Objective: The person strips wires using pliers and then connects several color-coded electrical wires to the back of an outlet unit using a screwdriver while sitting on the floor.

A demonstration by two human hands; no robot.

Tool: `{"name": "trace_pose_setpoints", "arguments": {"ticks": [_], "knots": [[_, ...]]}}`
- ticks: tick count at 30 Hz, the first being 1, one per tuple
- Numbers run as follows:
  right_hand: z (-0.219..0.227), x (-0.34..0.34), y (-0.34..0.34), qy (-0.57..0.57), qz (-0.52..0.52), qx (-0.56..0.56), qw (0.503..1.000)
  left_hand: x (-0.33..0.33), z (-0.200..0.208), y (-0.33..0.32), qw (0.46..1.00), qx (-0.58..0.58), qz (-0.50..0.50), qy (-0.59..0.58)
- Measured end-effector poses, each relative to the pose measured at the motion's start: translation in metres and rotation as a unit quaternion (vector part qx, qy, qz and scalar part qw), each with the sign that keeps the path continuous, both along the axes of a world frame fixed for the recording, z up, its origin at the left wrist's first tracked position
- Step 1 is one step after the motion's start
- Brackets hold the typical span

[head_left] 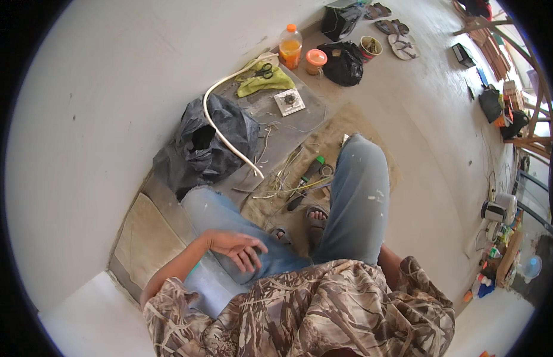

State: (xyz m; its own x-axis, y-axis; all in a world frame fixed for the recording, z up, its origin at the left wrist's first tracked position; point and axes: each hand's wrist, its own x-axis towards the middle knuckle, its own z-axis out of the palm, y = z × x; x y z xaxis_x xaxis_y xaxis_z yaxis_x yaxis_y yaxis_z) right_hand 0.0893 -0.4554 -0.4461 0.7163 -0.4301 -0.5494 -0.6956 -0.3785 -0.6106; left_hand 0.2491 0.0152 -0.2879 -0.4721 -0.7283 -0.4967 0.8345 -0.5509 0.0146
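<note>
We're hovering our left hand over jeans.
Its grip is hanging apart; our right hand is hiding, we can't tell.

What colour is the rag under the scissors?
The rag is yellowish green; it shows best in the head view.

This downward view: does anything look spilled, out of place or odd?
No spill is visible, but loose wires lie scattered untidily near the green-and-black tool on the brown mat, and white flecks, possibly paint, mark the jeans.
</note>
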Motion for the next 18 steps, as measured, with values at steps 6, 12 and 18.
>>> {"name": "trace_pose_setpoints", "arguments": {"ticks": [6, 12, 18], "knots": [[-0.042, 0.093, -0.029, 0.002, -0.012, -0.225, 0.974, -0.014, 0.027, 0.009, 0.98, 0.054, 0.111, -0.159], [-0.069, 0.166, -0.067, 0.022, 0.006, -0.251, 0.968, -0.033, 0.03, 0.011, 0.932, 0.196, 0.116, -0.283], [-0.091, 0.172, -0.076, -0.023, -0.02, -0.269, 0.963, -0.074, 0.04, -0.007, 0.779, 0.341, 0.125, -0.512]]}}
